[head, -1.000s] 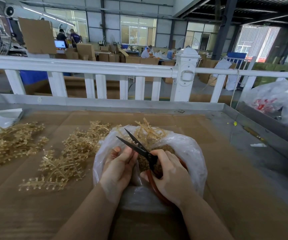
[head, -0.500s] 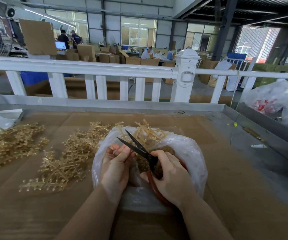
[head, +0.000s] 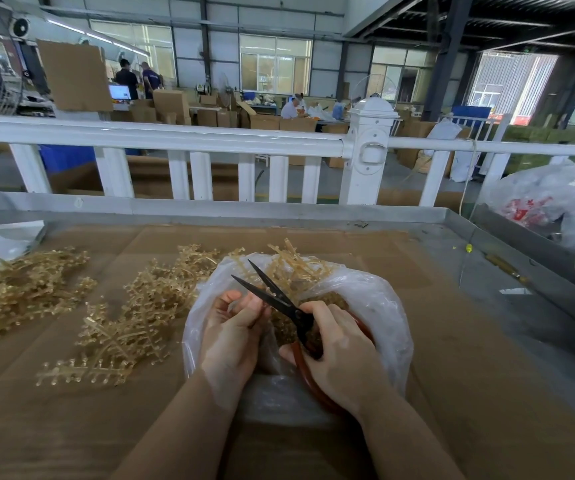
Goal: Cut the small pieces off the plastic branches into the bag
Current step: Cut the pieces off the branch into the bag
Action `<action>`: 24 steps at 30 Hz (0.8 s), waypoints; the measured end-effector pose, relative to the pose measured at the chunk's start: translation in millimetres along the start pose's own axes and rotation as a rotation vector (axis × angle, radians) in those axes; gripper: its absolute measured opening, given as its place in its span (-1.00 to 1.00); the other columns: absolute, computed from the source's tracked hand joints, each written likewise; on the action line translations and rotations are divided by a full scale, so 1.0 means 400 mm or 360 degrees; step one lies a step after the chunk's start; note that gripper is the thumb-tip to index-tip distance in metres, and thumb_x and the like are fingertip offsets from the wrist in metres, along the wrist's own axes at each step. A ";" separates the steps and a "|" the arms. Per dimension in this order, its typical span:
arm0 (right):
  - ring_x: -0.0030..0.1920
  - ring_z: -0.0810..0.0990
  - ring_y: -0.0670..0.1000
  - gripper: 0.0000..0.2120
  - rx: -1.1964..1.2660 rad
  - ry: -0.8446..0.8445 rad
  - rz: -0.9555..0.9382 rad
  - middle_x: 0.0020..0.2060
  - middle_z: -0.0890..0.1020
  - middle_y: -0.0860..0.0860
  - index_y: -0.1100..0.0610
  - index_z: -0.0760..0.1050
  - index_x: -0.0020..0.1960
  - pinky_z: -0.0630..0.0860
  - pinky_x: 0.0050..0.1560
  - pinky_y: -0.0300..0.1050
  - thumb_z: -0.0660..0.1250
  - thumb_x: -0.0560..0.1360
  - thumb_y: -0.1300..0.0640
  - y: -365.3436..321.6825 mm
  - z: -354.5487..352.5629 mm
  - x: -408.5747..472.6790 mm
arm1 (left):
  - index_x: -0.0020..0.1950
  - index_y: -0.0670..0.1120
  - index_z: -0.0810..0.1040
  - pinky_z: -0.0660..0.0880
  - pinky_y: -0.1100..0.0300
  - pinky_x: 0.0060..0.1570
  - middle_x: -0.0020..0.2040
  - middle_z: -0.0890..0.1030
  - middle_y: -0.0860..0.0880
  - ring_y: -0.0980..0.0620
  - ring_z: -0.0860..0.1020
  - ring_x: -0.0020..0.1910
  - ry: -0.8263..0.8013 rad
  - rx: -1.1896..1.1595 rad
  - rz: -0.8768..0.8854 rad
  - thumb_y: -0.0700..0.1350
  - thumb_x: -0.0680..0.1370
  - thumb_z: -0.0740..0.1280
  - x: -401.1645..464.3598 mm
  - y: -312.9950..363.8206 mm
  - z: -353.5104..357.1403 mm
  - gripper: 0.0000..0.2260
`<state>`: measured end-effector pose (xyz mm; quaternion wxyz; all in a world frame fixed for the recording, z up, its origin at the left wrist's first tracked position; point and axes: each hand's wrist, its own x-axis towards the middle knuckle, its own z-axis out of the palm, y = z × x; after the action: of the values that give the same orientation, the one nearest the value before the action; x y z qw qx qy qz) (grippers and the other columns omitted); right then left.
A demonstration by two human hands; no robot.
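A clear plastic bag [head: 379, 306] sits open on the cardboard-covered table, holding small amber pieces [head: 327, 299]. My right hand [head: 339, 355] grips black scissors [head: 272, 296] by their red handles; the blades are parted over the bag's mouth. My left hand [head: 232, 327] has its fingers curled, pinching a small clear plastic branch piece right beside the blades; that piece is barely visible. More amber plastic branches [head: 296, 268] stick out behind the bag.
Loose amber branches lie in a heap [head: 133, 313] left of the bag and in another pile [head: 19, 289] at the far left. A grey metal rim [head: 210, 207] and a white fence [head: 175, 140] bound the table. Clear bags [head: 549, 199] sit at right.
My left hand's fingers have curled in and moved up toward the blades. The scissors stay parted in nearly the same place.
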<state>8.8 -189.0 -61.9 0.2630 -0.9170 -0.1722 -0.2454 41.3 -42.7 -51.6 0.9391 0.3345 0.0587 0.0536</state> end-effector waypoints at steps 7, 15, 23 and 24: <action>0.09 0.51 -0.16 -0.48 0.0044 -0.0032 0.0017 0.08 0.57 -0.14 -0.02 0.44 0.24 0.46 0.11 -0.30 0.32 0.41 -0.30 0.006 0.000 0.009 | -0.13 -0.10 0.38 0.49 0.14 -0.01 -0.25 0.39 -0.08 0.01 0.47 -0.20 -0.0087 0.0083 0.0021 -0.43 0.54 0.18 0.004 -0.003 -0.001 -0.77; 0.02 0.59 -0.09 -0.52 0.0008 -0.0006 0.0002 0.03 0.62 -0.06 0.05 0.47 0.20 0.53 0.03 -0.25 0.35 0.43 -0.24 0.005 0.007 0.012 | -0.18 -0.06 0.40 0.59 0.27 -0.23 -0.32 0.44 -0.03 0.06 0.52 -0.24 -0.0028 0.0043 0.0013 -0.41 0.52 0.25 0.008 -0.005 -0.004 -0.75; -0.05 0.61 -0.08 -0.50 -0.0042 0.0040 -0.0002 -0.04 0.64 -0.05 0.07 0.51 0.16 0.53 -0.08 -0.28 0.32 0.41 -0.28 -0.008 -0.003 0.007 | 0.10 -0.17 0.48 0.51 0.21 -0.02 -0.09 0.58 -0.12 0.03 0.57 -0.13 -0.0039 0.0101 -0.0071 -0.35 0.55 0.25 0.009 0.001 -0.002 -0.83; -0.08 0.61 -0.08 -0.51 -0.0049 0.0065 -0.0010 -0.06 0.65 -0.05 0.07 0.52 0.14 0.52 -0.11 -0.29 0.36 0.40 -0.26 -0.009 -0.004 0.005 | 0.13 -0.18 0.48 0.51 0.22 -0.02 -0.07 0.58 -0.12 0.03 0.57 -0.13 -0.0039 0.0093 -0.0076 -0.34 0.56 0.24 0.010 0.002 -0.001 -0.82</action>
<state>8.3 -186.5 -58.0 0.2515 -0.9153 -0.1658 -0.2674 45.0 -41.3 -51.8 0.9306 0.3609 0.0567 0.0254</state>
